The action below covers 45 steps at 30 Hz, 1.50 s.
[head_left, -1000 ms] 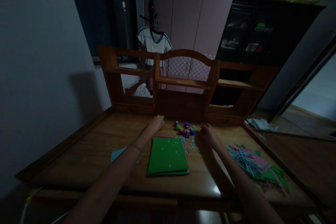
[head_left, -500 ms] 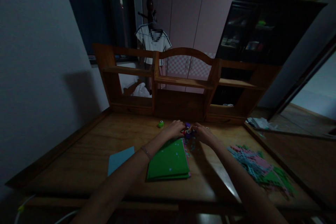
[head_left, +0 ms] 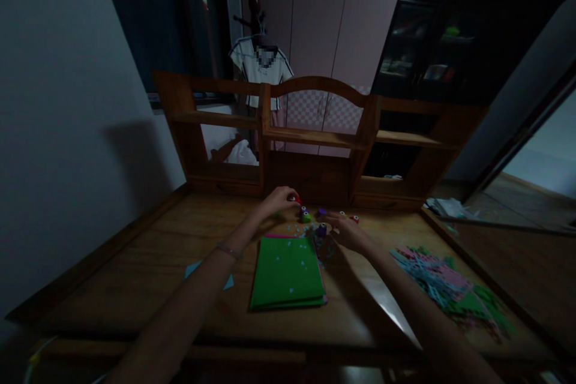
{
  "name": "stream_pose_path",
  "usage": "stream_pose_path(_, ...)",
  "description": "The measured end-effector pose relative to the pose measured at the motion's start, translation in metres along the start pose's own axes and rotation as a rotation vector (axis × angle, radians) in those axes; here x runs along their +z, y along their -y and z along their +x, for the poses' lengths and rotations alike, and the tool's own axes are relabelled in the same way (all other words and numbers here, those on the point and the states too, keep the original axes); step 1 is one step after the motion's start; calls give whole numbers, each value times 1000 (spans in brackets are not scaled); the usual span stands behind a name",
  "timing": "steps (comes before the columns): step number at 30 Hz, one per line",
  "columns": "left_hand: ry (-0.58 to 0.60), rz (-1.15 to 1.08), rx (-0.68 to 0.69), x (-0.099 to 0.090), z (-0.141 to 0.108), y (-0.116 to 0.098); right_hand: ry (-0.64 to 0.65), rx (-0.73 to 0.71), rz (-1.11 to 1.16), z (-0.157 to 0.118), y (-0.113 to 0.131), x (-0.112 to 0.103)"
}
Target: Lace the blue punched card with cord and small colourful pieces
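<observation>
My left hand is closed at the fingertips on a small red googly-eyed piece, over the back of the desk. Just right of it are a purple googly-eyed piece and a green googly-eyed piece. My right hand is low over the desktop, fingers stretched and apart, beside another purple googly-eyed piece. A plain purple lump lies near its fingertips. Behind that hand, another red piece partly shows. In front lies a stack of green sheets sprinkled with pale blue paper bits.
A blue sheet is partly under my left forearm. Cut-up strips of coloured paper are heaped on the right. A wooden shelf unit borders the back of the desk, with a wall at left.
My left hand has moved left and back, now with the red piece. The clustered pieces are spread out and more visible. My right hand has shifted slightly right and down.
</observation>
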<state>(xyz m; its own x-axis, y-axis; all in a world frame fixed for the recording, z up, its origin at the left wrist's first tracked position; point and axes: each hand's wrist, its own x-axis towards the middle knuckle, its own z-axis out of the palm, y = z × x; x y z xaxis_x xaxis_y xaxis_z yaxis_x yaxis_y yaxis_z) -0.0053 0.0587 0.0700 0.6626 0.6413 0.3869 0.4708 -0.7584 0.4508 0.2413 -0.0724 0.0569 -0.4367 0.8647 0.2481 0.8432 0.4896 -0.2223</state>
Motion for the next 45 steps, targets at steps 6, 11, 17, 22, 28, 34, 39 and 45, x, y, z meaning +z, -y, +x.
stream_pose_path(6,46,183,-103,29,-13,18,119,-20,-62,10,8,3)
stream_pose_path(11,24,104,-107,37,-22,19,-27,45,30,12,-14,1)
stream_pose_path(17,-94,-510,-286,21,-21,15,-275,187,98,11,-43,-3)
stream_pose_path(22,-25,-872,-246,-1,-30,0,-213,210,-119,16,-44,0)
stream_pose_path(28,79,-780,-280,-14,-40,-12,-132,180,-341,31,-31,8)
stream_pose_path(34,-80,-437,-232,5,-33,10,-127,175,-379,31,-27,8)
stream_pose_path(39,-113,201,-187,35,-43,13,-261,210,-344,17,-23,8)
stream_pose_path(45,-295,335,-212,19,-40,-27,-421,263,-221,-4,-14,-9)
